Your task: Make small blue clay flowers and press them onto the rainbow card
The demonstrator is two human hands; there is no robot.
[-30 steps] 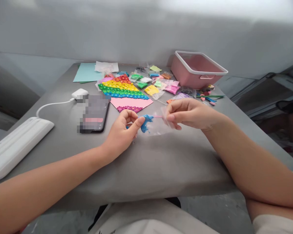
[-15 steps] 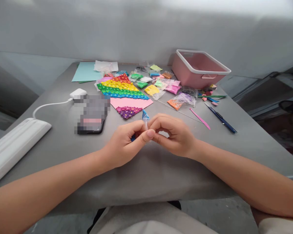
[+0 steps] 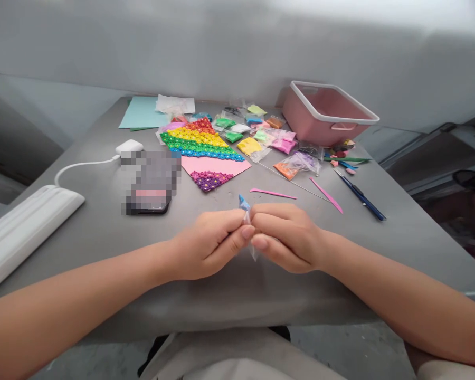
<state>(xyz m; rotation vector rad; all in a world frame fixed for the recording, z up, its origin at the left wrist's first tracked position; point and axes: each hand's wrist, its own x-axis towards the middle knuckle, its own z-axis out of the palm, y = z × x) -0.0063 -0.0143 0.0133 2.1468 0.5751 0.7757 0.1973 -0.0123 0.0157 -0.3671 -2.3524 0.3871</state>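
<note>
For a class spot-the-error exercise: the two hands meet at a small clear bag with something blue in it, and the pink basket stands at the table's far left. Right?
Not quite: the head view shows the pink basket at the table's far right. The left hand and right hand do meet at the small clear bag with something blue.

At frame centre, the bag (image 3: 243,202) sits between your left hand (image 3: 211,247) and right hand (image 3: 288,238); on the table (image 3: 221,303): phone (image 3: 152,192) left, bin (image 3: 320,128) upper right.

Single head-worn view, from the near side, facing forward and down over a grey table (image 3: 103,216)
</note>
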